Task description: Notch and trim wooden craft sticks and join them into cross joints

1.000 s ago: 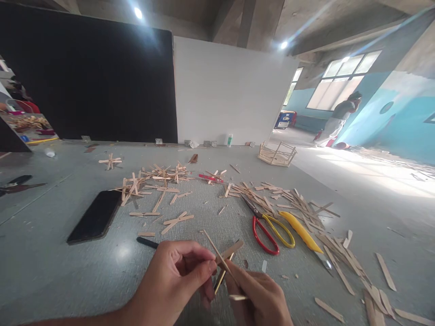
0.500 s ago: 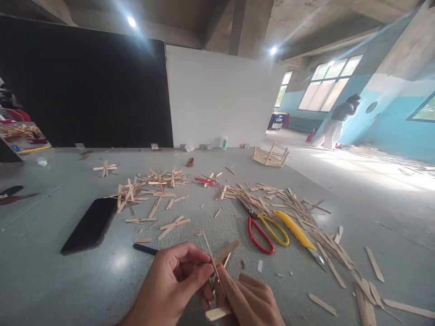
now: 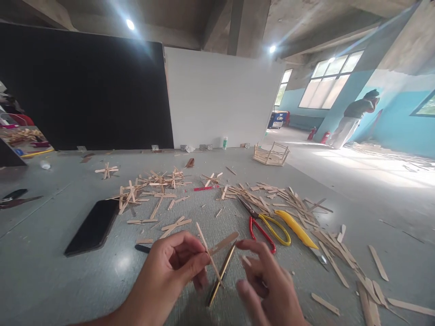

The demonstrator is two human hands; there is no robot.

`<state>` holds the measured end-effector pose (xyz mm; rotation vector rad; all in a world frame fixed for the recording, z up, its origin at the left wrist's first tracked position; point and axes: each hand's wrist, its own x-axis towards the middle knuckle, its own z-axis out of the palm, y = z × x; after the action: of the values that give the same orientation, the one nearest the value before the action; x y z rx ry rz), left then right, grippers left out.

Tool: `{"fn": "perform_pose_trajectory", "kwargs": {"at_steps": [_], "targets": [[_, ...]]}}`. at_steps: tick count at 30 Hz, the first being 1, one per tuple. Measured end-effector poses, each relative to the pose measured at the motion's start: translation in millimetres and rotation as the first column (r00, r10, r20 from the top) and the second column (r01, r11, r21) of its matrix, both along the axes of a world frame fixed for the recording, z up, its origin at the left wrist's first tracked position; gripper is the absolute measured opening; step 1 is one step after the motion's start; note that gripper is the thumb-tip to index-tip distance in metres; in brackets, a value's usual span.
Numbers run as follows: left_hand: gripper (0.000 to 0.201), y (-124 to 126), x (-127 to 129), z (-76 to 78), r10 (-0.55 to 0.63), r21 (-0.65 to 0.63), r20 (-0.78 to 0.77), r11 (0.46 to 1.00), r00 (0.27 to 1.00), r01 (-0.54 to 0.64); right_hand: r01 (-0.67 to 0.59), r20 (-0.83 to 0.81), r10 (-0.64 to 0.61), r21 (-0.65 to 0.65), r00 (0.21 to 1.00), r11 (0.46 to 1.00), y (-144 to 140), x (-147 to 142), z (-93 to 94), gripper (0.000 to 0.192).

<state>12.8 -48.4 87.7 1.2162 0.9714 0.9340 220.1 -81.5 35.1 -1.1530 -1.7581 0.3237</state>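
My left hand (image 3: 180,265) pinches a joined piece of craft sticks (image 3: 210,258) between thumb and forefinger. One thin stick is seen edge-on and another crosses it towards the upper right. A further stick (image 3: 222,276), edge-on with a dark side, slants below them; whether it is joined to the piece I cannot tell. My right hand (image 3: 268,280) is just right of the sticks, fingers apart and slightly blurred, its forefinger near the slanting stick's top end. Beyond it lie scissors (image 3: 253,213) with one red and one yellow handle, and a yellow utility knife (image 3: 297,229).
Loose craft sticks (image 3: 336,244) spread over the right side of the grey table. Glued stick clusters (image 3: 163,179) lie left of centre, beside a black phone (image 3: 91,227). A small stick frame (image 3: 272,155) stands at the back right. A person (image 3: 355,117) stands far off right.
My right hand has let go of the sticks and moved right, its fingers opening. The held piece has turned and its sticks show more clearly. The distant person appears further right.
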Motion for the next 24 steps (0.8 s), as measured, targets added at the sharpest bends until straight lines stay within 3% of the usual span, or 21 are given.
{"fn": "perform_pose_trajectory", "kwargs": {"at_steps": [3,7,12,15,17,19,22,24], "targets": [[0.027,2.1,-0.6,4.9,-0.045,0.020,-0.059,0.999,0.997,0.046,-0.051,-0.275,-0.022,-0.257,0.961,0.965,1.9,0.9,16.8,0.036],[0.026,3.0,-1.1,4.1,-0.095,0.016,-0.134,0.995,0.986,0.098,-0.160,-0.401,-0.010,-0.388,0.916,0.908,4.5,-1.1,25.1,0.038],[0.036,-3.2,-2.7,-9.6,-0.051,0.059,-0.126,0.997,0.991,0.059,-0.157,-0.363,-0.013,-0.434,0.932,0.887,7.0,0.7,20.5,0.039],[0.057,-8.3,0.0,-17.5,-0.084,-0.002,-0.070,0.996,0.994,0.084,-0.167,-0.366,-0.007,-0.442,0.930,0.881,5.0,-1.5,18.1,0.041],[0.053,-9.2,2.3,-19.4,-0.131,-0.057,-0.047,0.990,0.990,0.129,-0.210,-0.421,0.005,-0.442,0.907,0.872,2.5,-3.8,15.6,0.042],[0.048,-7.9,3.5,-18.6,-0.152,-0.050,-0.064,0.988,0.986,0.149,-0.295,-0.526,0.032,-0.424,0.850,0.856,1.7,-4.1,12.3,0.039],[0.048,-4.3,2.1,-15.1,-0.114,0.009,-0.145,0.993,0.983,0.117,-0.514,-0.709,0.143,-0.342,0.691,0.786,5.7,-1.1,9.0,0.046],[0.051,-2.6,0.2,-12.5,-0.115,0.028,-0.171,0.992,0.978,0.122,-0.548,-0.747,0.141,-0.331,0.650,0.768,9.5,0.8,9.9,0.047]]}}
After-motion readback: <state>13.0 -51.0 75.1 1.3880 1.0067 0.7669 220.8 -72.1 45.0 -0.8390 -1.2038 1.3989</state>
